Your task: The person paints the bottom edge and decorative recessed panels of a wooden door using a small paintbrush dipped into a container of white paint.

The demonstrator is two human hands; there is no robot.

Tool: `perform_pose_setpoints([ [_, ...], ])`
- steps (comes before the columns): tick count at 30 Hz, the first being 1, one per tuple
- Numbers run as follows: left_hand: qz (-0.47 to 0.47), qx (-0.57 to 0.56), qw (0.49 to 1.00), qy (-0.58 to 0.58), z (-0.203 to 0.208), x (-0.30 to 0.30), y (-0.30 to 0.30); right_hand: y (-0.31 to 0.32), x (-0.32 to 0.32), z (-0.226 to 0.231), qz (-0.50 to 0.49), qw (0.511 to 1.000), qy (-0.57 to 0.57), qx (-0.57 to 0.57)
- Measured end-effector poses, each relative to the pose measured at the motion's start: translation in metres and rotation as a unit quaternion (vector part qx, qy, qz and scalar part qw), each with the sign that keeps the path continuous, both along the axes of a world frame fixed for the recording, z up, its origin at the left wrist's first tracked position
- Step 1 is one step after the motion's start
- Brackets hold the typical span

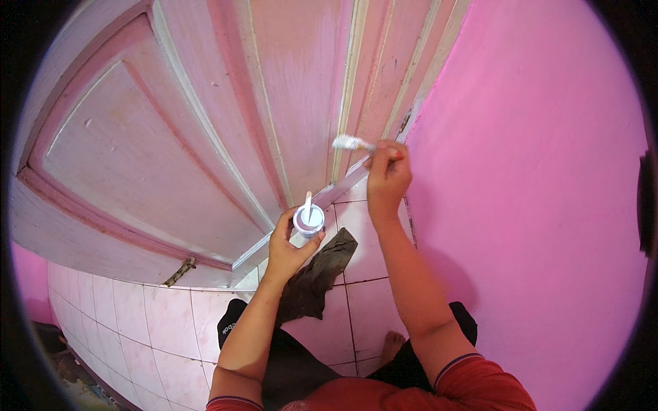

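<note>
My left hand (286,248) is wrapped round a small cup of white paint (310,220), with a pale stir stick (308,203) standing in it. Up and to the right, my right hand (389,170) grips a paintbrush (351,142) by its handle. White paint coats the bristles, which point left across the panelled door (288,82). Whether they touch the wood I cannot tell. The door is pinkish, with whiter strips along some of its mouldings.
A bright pink wall (528,178) rises close on my right. Below my hands a dark crumpled cloth (319,277) lies on the pale tiled floor (171,315). A worn metal hinge (180,272) sits on the door's edge. Dark clutter (75,370) shows at the lower left.
</note>
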State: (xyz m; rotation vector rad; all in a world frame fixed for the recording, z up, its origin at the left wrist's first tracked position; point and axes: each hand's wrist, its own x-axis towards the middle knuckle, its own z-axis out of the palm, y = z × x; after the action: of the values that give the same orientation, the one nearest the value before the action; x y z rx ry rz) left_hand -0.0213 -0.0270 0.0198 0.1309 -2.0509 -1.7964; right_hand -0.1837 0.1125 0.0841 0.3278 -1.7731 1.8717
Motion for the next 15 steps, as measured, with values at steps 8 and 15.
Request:
perform_pose_setpoints([
  [8, 0.018, -0.004, 1.000, -0.002, 0.001, 0.000, 0.004, -0.021, -0.003, 0.004, 0.026, 0.999, 0.007, -0.042],
  [15, 0.020, 0.014, 1.000, -0.001, -0.003, -0.001, 0.003, -0.002, 0.005, -0.028, -0.044, 0.999, -0.027, -0.007],
])
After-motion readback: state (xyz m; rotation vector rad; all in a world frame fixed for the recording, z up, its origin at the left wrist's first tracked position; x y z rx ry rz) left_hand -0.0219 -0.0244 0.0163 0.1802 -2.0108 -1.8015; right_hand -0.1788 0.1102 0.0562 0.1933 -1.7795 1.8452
